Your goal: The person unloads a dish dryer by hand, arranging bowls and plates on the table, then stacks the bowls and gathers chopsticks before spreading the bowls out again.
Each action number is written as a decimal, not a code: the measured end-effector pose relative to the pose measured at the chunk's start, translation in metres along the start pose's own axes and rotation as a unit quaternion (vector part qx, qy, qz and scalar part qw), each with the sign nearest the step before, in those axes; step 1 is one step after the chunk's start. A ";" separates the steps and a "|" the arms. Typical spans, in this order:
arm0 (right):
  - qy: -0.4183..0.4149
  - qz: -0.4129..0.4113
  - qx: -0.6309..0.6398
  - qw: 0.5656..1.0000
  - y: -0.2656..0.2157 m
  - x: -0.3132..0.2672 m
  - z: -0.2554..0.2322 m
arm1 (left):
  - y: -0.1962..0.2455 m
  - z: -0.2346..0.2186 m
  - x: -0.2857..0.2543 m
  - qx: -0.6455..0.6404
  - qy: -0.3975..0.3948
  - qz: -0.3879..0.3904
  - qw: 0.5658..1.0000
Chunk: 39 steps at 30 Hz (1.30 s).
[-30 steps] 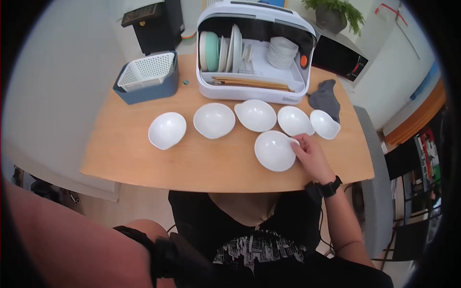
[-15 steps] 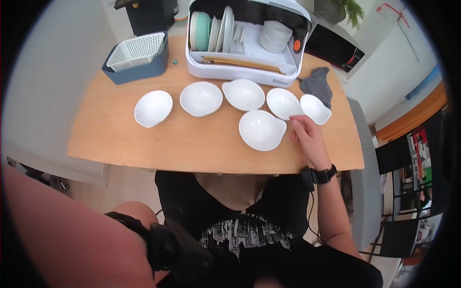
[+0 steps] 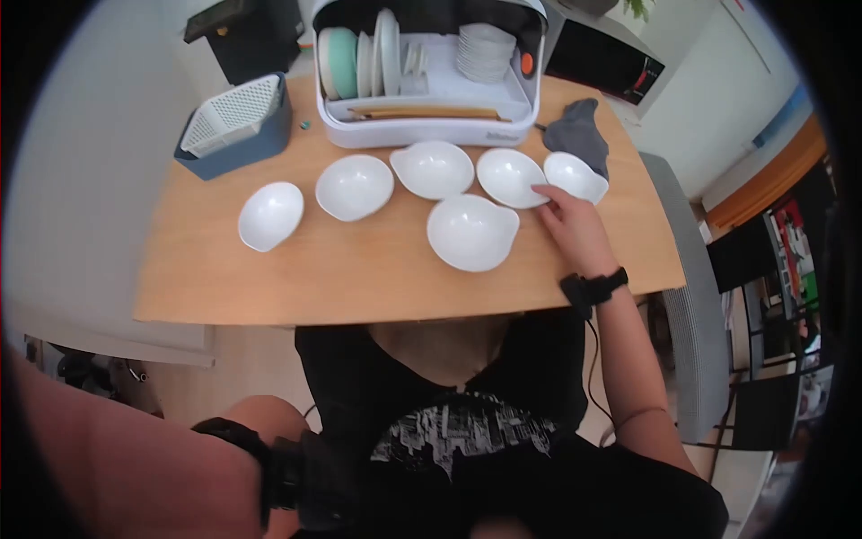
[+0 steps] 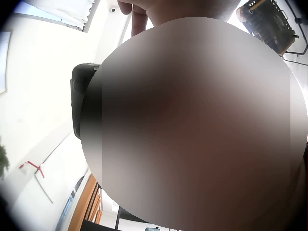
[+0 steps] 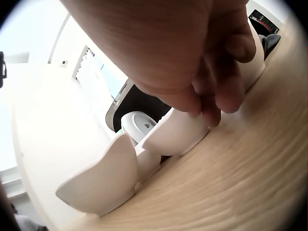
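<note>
My right hand point(image 3: 576, 226) pinches the pointed lip of a white bowl point(image 3: 509, 176) in the back row, thumb and fingers at its rim. In the right wrist view its fingertips point(image 5: 230, 96) come down at that bowl's edge. A smaller white bowl point(image 3: 573, 178) sits just right of the hand, and another lipped bowl point(image 3: 471, 234) stands in front, to the hand's left. Three more white bowls, a round one point(image 3: 354, 188) among them, continue leftward. My left hand point(image 4: 180, 8) shows only partly at the top of the left wrist view, a couple of fingers hanging down; its grip is hidden.
Behind the bowls stands a white dish cabinet point(image 3: 426, 135) with plates, bowls and chopsticks inside. A blue basin point(image 3: 238, 157) holding a white basket point(image 3: 232, 117) is at the back left. A grey cloth point(image 3: 577, 135) lies at the back right, near a black microwave point(image 3: 597, 65).
My right hand has let go of the front bowl's lip and moved back to the lip of the bowl behind it. The head view has shifted; the bowls keep their arrangement.
</note>
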State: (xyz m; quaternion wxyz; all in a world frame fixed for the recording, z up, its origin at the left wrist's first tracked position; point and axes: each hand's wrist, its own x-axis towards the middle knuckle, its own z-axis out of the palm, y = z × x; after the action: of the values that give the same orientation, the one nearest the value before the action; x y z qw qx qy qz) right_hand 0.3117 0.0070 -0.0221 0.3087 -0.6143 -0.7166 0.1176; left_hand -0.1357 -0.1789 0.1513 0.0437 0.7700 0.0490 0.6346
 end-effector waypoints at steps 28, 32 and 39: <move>0.074 0.055 0.001 0.996 0.040 -0.023 -0.045 | -0.156 -0.012 -0.150 0.469 -0.165 -0.389 0.775; 0.073 0.067 -0.032 0.995 0.023 -0.029 -0.048 | -0.161 0.002 -0.146 0.458 -0.101 -0.383 0.796; -0.050 0.077 0.070 0.993 -0.048 -0.030 -0.017 | -0.167 0.047 -0.119 0.403 -0.105 -0.333 0.846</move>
State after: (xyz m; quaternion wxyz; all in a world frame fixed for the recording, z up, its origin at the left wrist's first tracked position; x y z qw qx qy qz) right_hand 0.2846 -0.0358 0.0084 0.3046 -0.6382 -0.6714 0.2215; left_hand -0.1157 -0.0293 0.0055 -0.0575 0.7192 0.5491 0.4217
